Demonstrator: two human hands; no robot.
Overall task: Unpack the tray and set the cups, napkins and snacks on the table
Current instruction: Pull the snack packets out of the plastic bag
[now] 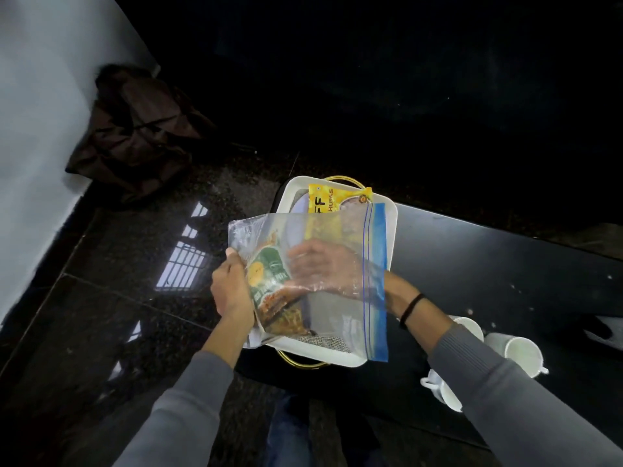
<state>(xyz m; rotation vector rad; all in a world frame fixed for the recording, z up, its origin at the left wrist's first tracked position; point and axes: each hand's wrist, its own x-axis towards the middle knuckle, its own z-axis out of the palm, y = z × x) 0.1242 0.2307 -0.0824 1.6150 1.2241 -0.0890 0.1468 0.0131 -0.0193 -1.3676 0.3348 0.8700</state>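
Left hand is gripping the closed bottom end of a clear plastic zip bag with a blue seal strip, fingers curled around the bag and the green-and-orange snack packet inside it. Right hand is reaching inside the bag through its open blue end, seen blurred through the plastic; cannot tell whether it is gripping anything. A black band is sitting on the right wrist, grey sleeves covering both forearms. The bag is hanging just above a white rectangular tray with gold loop handles, which is resting on the dark table. A yellow snack packet is lying in the tray's far end, partly behind the bag. Three white ceramic cups are standing on the table near the tray's right side, partly hidden by the right sleeve. A dark brown bag is slumping on the glossy floor against the white wall.
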